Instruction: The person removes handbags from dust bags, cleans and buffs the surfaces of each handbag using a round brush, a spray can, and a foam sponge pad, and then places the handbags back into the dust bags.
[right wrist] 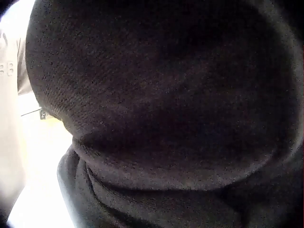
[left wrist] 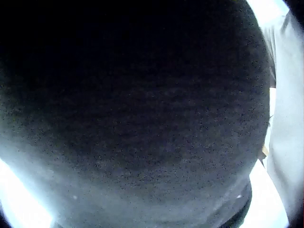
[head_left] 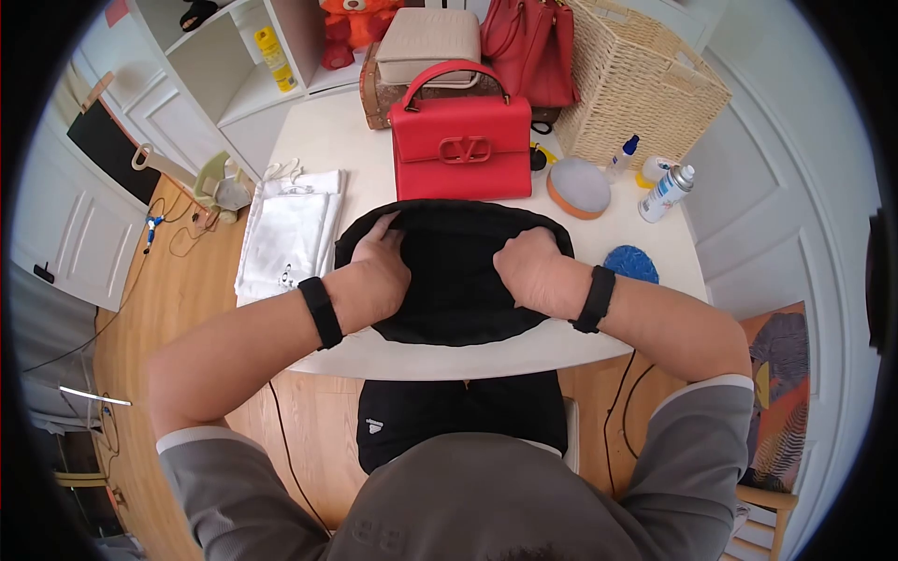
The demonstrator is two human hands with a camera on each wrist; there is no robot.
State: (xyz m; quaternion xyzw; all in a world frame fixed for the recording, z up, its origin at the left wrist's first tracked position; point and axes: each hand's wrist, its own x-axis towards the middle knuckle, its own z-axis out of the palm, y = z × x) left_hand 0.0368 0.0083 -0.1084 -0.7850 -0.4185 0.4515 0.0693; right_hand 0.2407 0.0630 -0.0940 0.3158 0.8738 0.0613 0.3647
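Observation:
A soft black cloth bag [head_left: 451, 271] lies on the white table in front of the person, its wide mouth spread into an oval. At its left side is my left hand [head_left: 372, 276], with extended fingers lying against the black cloth near the rim. My right hand [head_left: 535, 271] is at the opposite side, its fingers curled into the cloth and the fingertips hidden. Dark cloth [left wrist: 142, 118] fills most of the left wrist view. In the right wrist view, folded black cloth [right wrist: 166, 118] covers nearly everything, and neither hand shows there.
Right behind the bag stands a red handbag [head_left: 463, 150]. Folded white cloth [head_left: 288, 229] lies left. To the right are a round orange-rimmed tin [head_left: 578, 187], a blue disc [head_left: 631, 266] and a spray can [head_left: 666, 194]. A wicker basket [head_left: 627, 84] stands behind these.

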